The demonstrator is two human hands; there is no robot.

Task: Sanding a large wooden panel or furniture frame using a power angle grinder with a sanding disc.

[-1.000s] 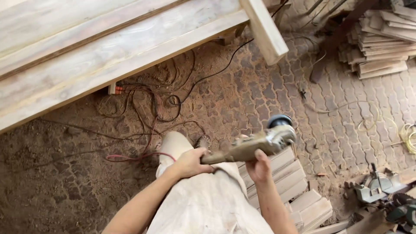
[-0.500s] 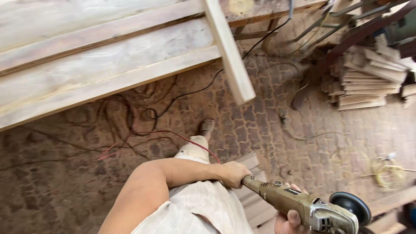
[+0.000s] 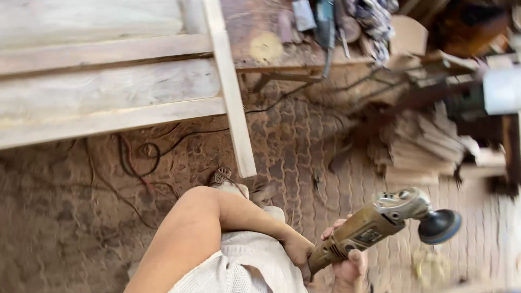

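Both hands hold a dusty olive-coloured angle grinder [image 3: 374,222] low at the right of the head view. My left hand [image 3: 297,254] grips the rear end of its handle. Under the body, my right hand [image 3: 347,266] wraps the grip from below. The tool points right and slightly upward, with its black round pad [image 3: 439,226] out at the far end, above the paved floor. My pale trouser leg [image 3: 244,266] and one foot in a sandal [image 3: 220,177] show beneath my left arm.
A long assembly of pale wooden planks [image 3: 108,92] spans the upper left, with one slat [image 3: 232,97] sticking out toward me. Cables [image 3: 141,157] lie on the sawdust-covered brick floor. A cluttered bench [image 3: 320,32] stands behind, and stacked wood pieces [image 3: 418,146] at the right.
The view has swung right and the picture is blurred. The grinder rose from pointing down-right to pointing up-right, and both hands stayed on it.
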